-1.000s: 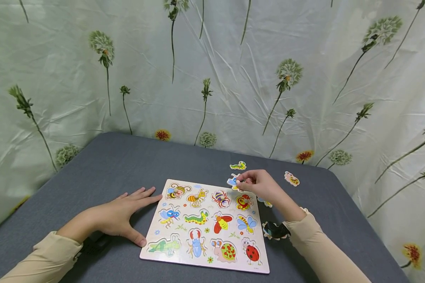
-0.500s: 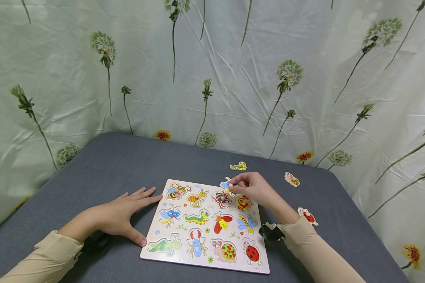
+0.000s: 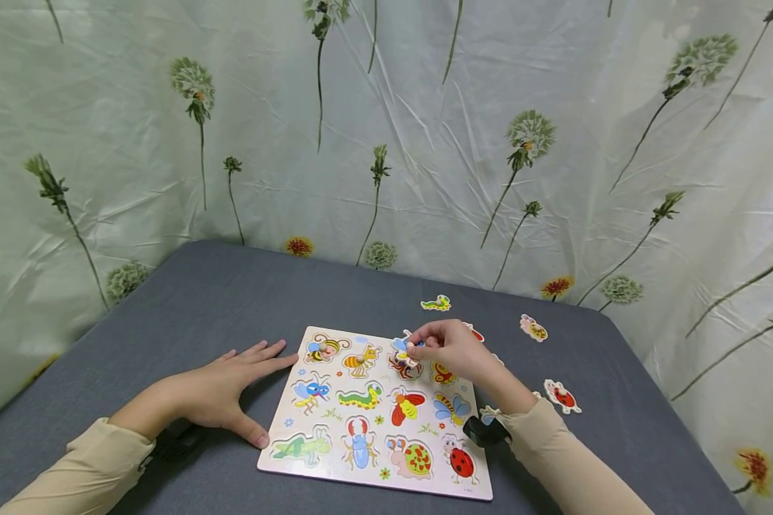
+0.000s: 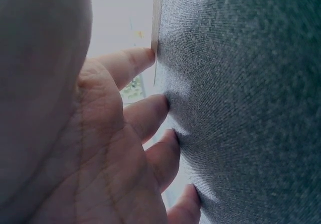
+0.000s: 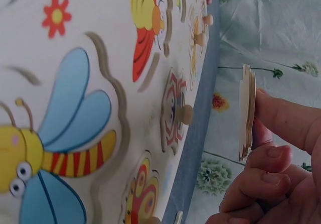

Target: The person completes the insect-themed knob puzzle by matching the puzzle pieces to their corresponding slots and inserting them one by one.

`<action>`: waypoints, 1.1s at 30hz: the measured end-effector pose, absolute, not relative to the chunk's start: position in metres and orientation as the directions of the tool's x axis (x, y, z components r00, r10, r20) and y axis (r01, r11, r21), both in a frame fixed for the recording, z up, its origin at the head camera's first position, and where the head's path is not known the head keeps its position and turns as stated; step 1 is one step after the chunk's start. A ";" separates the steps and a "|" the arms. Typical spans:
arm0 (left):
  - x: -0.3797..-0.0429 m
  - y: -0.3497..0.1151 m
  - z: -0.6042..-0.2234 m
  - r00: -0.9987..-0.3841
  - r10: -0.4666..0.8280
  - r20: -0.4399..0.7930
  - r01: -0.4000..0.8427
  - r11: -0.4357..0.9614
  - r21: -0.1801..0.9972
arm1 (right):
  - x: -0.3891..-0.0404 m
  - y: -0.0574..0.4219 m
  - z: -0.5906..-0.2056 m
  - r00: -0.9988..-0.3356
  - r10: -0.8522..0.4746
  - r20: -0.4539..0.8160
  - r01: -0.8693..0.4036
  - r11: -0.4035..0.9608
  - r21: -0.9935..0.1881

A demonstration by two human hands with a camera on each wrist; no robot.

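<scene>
My right hand [image 3: 454, 352] pinches a blue-and-yellow insect puzzle piece [image 3: 401, 345] between thumb and fingertips. It is held above the back edge of the wooden insect puzzle board [image 3: 328, 468], overlapping the spider piece [image 3: 404, 363] in the head view. From the right wrist, the held piece [image 5: 246, 113] appears edge-on, apart from the board. Knobbed bee, yellow insect, spider and red butterfly pieces fill the board's back row; the other rows show printed insects in recessed outlines. My left hand [image 3: 222, 393] lies spread at the board's left side, thumb and index fingertip at its edge.
On the grey table [image 3: 232, 300], a caterpillar piece [image 3: 436, 303] lies behind the board. A pink snail piece [image 3: 533, 328] and a ladybug piece [image 3: 562, 396] lie to the right. Other pieces are partly hidden by the right arm. A flowered curtain [image 3: 270, 143] hangs behind.
The right hand has carried the blue insect piece leftward and nearer, from behind the board to over its back row. The ladybug piece has come into view. The left hand stays put.
</scene>
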State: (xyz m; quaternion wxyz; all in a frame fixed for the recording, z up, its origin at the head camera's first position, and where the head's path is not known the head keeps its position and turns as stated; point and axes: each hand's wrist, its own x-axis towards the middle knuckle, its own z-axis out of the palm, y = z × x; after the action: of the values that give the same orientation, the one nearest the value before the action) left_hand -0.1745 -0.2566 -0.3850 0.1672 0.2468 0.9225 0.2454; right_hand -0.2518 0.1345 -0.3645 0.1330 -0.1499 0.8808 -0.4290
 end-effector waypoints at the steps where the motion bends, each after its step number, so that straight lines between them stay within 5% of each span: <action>1: -0.175 -0.257 -0.385 -0.822 0.538 -0.188 0.374 0.757 0.536 | -0.251 0.134 -0.365 -0.917 -0.384 -0.105 -0.153 0.584 -0.797; 33: -0.175 -0.256 -0.386 -0.824 0.534 -0.188 0.376 0.765 0.523 | -0.239 0.096 -0.374 -0.855 -0.500 -0.138 -0.178 0.532 -0.828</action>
State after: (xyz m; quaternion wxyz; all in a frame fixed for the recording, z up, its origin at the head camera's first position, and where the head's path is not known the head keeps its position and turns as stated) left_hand -0.1747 -0.2565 -0.3864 0.1655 0.2460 0.9246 0.2391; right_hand -0.2388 0.0960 -0.3739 0.1827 -0.1979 0.8560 -0.4412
